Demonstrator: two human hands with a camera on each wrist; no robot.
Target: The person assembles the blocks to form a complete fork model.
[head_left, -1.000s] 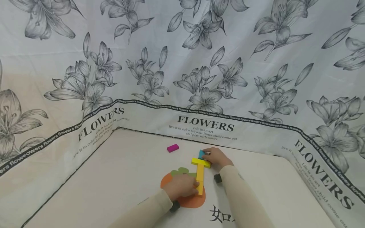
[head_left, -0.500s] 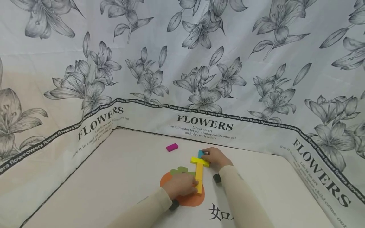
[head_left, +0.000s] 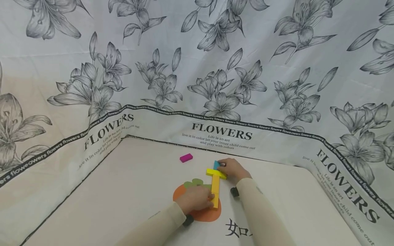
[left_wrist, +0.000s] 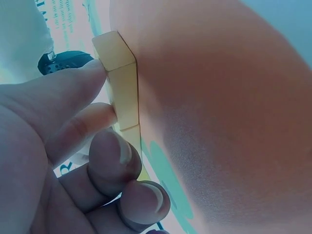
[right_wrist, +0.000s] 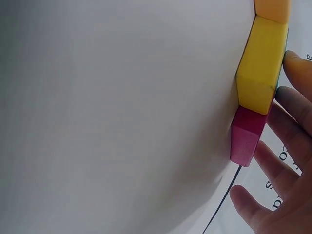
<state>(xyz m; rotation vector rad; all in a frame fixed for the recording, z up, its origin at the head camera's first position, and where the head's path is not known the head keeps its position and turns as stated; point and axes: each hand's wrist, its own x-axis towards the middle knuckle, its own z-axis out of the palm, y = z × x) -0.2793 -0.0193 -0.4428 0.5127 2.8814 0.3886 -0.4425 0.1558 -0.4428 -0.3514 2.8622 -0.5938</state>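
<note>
A column of two orange-yellow blocks (head_left: pixel 215 183) leads up to a yellow block (head_left: pixel 212 172) laid crosswise, with a blue block (head_left: pixel 217 164) beyond it. My left hand (head_left: pixel 195 198) holds the nearest orange-yellow block (left_wrist: pixel 124 95), thumb and fingertips on it, other fingers curled. My right hand (head_left: pixel 235 169) pinches the blue block by its right side. In the right wrist view, a dark pink block (right_wrist: pixel 246 136) stands against the end of the yellow one (right_wrist: pixel 261 63), and the fingers (right_wrist: pixel 297 124) hide most of the blue block.
A magenta block (head_left: pixel 186 158) lies alone near the back of the white tabletop (head_left: pixel 138 177). Under the left hand is a printed orange shape (head_left: pixel 203 217) with green leaves. A flowered curtain (head_left: pixel 172 130) encloses the back and sides.
</note>
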